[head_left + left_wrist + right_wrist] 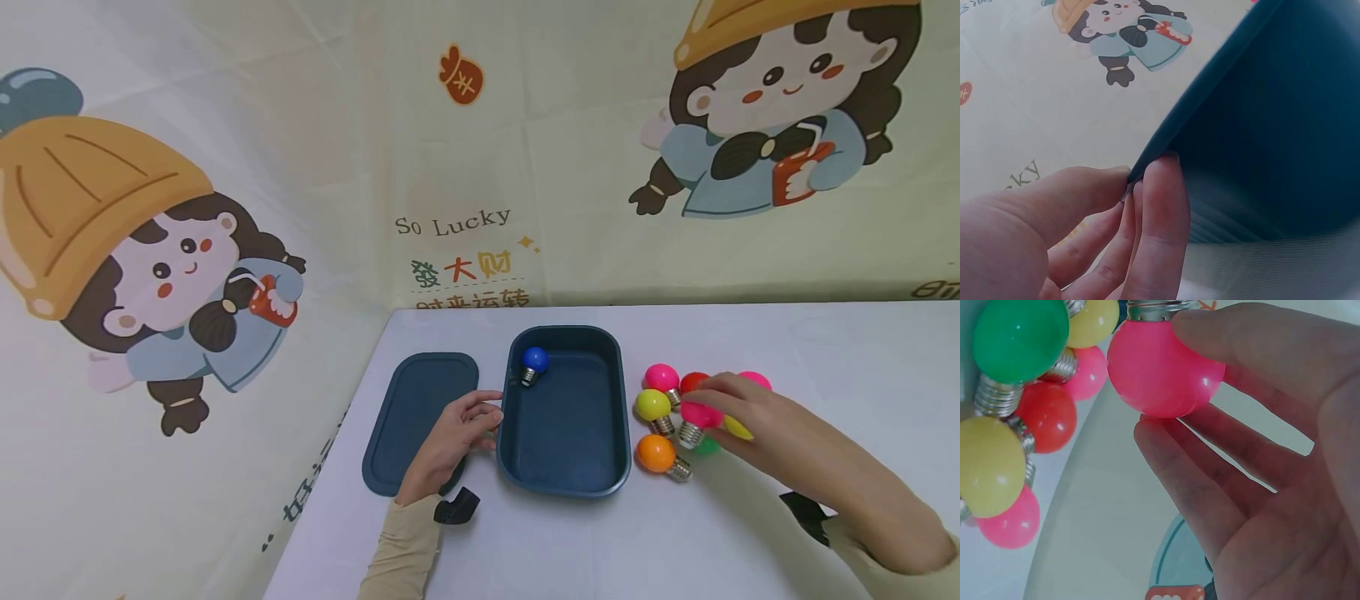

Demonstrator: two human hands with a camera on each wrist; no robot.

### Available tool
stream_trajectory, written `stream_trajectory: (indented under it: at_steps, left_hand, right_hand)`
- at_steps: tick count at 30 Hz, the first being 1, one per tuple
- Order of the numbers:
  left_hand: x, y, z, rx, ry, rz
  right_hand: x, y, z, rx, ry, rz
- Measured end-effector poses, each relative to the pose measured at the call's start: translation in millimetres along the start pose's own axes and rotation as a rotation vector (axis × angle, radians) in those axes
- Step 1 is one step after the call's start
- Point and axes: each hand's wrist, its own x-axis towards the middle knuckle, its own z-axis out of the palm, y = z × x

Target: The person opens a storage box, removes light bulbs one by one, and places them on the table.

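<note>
In the head view a dark blue box (pixel 564 433) stands open on the table with a blue light bulb (pixel 535 360) lying in its far left corner. My left hand (pixel 457 429) is at the box's left side, and in the left wrist view its thumb (pixel 1094 187) and fingers pinch the wall's edge. To the box's right my right hand (pixel 757 417) holds a pink light bulb (pixel 1160 372) between thumb and fingers, its metal base pointing toward the near side. Around and under that hand lie several bulbs, among them a yellow bulb (pixel 653 405) and an orange bulb (pixel 656 453).
Left of the box lies a flat dark blue lid (pixel 423 417), partly behind my left hand. A green bulb (pixel 1021 340) and a red bulb (pixel 1046 417) show in the right wrist view. A printed cloth (pixel 465 167) hangs behind the white table (pixel 562 550).
</note>
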Motion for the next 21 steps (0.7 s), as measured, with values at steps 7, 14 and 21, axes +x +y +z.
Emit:
stream_trajectory:
  at_steps: [7,14,21]
  left_hand:
    - [1.2,-1.2,-0.5,0.004,0.006,0.002]
    - [1.7,-2.1,-0.8,0.016,0.007,0.0]
    - [2.2,-2.5,-0.9,0.012,0.008,0.002]
  right_hand:
    - [-8,6,4,-0.025,-0.028,0.054]
    - [-16,15,3,-0.037,-0.043,0.098]
    - [-24,23,6,-0.03,-0.061,0.095]
